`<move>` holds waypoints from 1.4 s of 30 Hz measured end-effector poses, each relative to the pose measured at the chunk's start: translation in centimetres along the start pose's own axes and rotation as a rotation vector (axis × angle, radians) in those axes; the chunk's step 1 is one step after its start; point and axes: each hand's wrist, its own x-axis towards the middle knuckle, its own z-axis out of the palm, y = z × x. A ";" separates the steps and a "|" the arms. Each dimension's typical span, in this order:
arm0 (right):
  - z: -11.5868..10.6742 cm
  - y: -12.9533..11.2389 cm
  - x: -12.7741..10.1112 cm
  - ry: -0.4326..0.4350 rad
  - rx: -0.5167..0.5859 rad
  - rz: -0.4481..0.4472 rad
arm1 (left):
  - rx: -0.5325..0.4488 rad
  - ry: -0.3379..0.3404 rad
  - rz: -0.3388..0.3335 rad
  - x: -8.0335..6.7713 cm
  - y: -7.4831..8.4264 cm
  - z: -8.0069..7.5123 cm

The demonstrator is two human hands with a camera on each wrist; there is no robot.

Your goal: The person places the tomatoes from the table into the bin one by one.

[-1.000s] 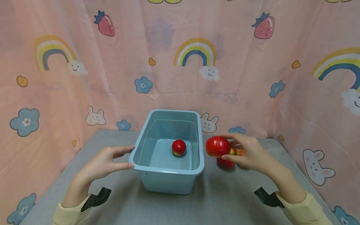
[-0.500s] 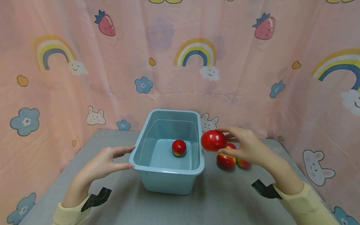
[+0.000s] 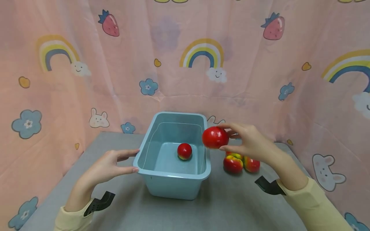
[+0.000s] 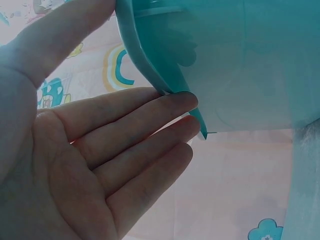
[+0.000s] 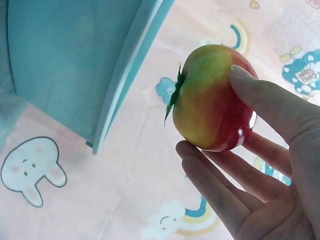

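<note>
Raised since before, right hand pinches tomato beside bin.

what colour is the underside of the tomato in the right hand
Yellow-green around the green stem, fading to red: the tomato shows this best in the right wrist view.

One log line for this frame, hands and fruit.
right hand: holds tomato at bin right rim | left hand: flat against left rim | bin: one tomato inside | table: tomatoes

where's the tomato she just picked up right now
In the head view the tomato is pinched in the right hand, held in the air just above the right rim of the blue bin, with more tomatoes on the table below it.
</note>
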 end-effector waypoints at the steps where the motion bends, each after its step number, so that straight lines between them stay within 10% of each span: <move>1: 0.0 -0.1 0.1 -0.003 -0.002 -0.004 | 0.003 0.002 0.003 0.0 0.0 0.0; 42: 1.5 -2.3 5.1 -0.080 0.085 -0.090 | 0.008 0.007 -0.004 0.0 0.1 -0.1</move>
